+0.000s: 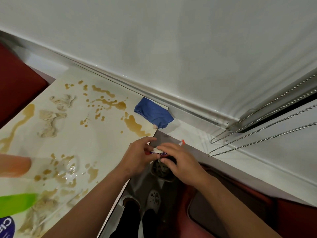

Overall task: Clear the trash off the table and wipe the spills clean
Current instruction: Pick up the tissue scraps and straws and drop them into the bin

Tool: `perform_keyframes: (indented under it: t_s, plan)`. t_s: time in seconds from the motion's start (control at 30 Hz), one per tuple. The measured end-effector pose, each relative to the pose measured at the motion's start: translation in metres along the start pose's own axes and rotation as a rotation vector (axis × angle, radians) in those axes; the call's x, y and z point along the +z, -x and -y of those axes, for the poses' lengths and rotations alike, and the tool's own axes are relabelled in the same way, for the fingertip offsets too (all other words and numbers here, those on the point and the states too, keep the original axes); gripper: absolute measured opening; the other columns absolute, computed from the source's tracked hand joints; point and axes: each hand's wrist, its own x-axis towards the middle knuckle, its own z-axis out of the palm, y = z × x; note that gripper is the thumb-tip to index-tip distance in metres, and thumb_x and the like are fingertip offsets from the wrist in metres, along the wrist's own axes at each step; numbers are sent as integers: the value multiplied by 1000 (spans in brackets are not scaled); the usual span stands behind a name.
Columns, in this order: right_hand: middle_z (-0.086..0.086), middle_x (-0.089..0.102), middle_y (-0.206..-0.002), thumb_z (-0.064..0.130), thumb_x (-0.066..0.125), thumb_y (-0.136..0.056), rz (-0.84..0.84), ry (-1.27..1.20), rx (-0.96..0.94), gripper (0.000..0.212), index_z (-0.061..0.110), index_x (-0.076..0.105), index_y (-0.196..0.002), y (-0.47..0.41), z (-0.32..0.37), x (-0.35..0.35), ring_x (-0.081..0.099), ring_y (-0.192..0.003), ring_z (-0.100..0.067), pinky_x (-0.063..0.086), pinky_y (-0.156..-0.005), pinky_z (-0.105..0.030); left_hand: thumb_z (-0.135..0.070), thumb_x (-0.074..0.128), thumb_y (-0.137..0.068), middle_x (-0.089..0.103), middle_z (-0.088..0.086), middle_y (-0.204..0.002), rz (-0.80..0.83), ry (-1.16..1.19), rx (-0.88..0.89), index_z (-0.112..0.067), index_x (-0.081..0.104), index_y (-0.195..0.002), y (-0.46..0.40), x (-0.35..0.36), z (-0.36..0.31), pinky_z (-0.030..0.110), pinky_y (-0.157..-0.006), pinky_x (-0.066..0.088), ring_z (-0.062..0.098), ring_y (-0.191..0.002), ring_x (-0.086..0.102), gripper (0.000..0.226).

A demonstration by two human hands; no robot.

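Head view, one entry. Left hand (137, 156) and right hand (178, 162) together pinched a crumpled wrapper (159, 152) over a small bin (163, 170) just off the table (96, 145) edge. Risk: wrapper dropped beside bin. Spills (109, 103) unwiped; blue cloth (153, 112) at far corner. Wrapper print, bin contents unclear; near-left bottles blurred, cropped.

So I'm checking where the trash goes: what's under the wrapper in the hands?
A small dark bin on the floor, with crumpled trash inside. Both hands, left and right, hold the wrapper and cover the bin's rim partly.
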Motion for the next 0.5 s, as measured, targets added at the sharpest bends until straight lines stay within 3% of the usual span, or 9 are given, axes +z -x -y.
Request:
perform_keyframes:
  t_s: [0.1, 0.2, 0.27, 0.37, 0.5]
  plan:
    - [18, 63, -127, 25, 60, -100, -11, -51, 0, 34, 31, 64, -133, -3, -1, 1, 57, -115, -2, 46, -98, -26, -20, 85, -81, 75, 2, -88, 62, 88, 21, -26, 58, -135, -1, -2, -4, 22, -76, 56, 11, -79, 72, 61]
    - [18, 67, -112, 25, 62, -99, -80, -86, 8, 24, 26, 71, -122, -6, -1, 1, 60, -104, 0, 46, -88, -17, -16, 81, -84, 75, 7, -88, 83, 222, 11, -22, 58, -135, 0, -2, -7, 26, -73, 57, 17, -80, 73, 56]
    - [15, 69, -107, 28, 64, -99, -107, -61, 25, 21, 27, 73, -117, -10, -3, 0, 61, -99, -1, 46, -86, -18, -17, 79, -86, 75, 3, -92, 72, 235, 17, -22, 59, -134, 1, -1, -8, 24, -75, 56, 12, -85, 72, 52]
    - [13, 69, -106, 30, 67, -96, -141, 19, 111, 23, 28, 71, -119, -15, -12, 0, 59, -96, -4, 46, -87, -27, -24, 77, -89, 71, -13, -104, -5, 54, 55, -24, 61, -132, 4, -3, -6, 15, -85, 51, -1, -97, 66, 45]
    - [3, 72, -108, 28, 69, -94, -105, 176, 264, 30, 24, 69, -124, -26, -40, 6, 59, -102, -20, 43, -92, -37, -33, 70, -94, 61, -8, -127, -96, -277, 100, -22, 59, -136, 9, -13, 6, 19, -95, 38, 10, -115, 57, 45]
